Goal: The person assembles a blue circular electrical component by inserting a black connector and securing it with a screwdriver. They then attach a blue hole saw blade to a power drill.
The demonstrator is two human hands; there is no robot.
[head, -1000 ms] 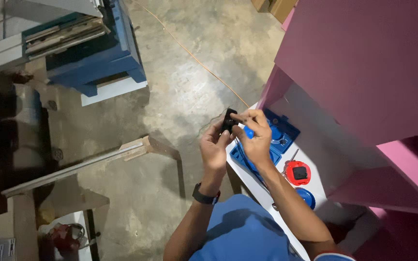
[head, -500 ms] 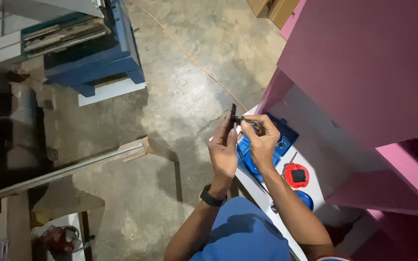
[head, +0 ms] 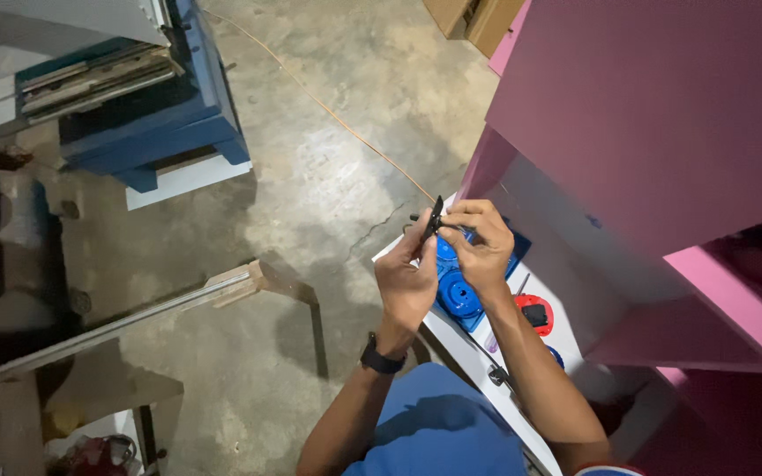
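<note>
Black part point(head: 435, 217) (one), two hands.

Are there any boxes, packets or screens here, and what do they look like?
Cardboard box: top edge, on the floor beside the pink cabinet; brown, only partly seen.
Blue tray: on the white shelf under both hands, moulded plastic with round hollows.
No screens or signs show.

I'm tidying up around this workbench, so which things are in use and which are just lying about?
In use:
left hand and right hand, both on the small black part
blue tray just under the hands

Lying about:
red and black disc
blue cabinet
wooden plank
pink shelf unit
</note>
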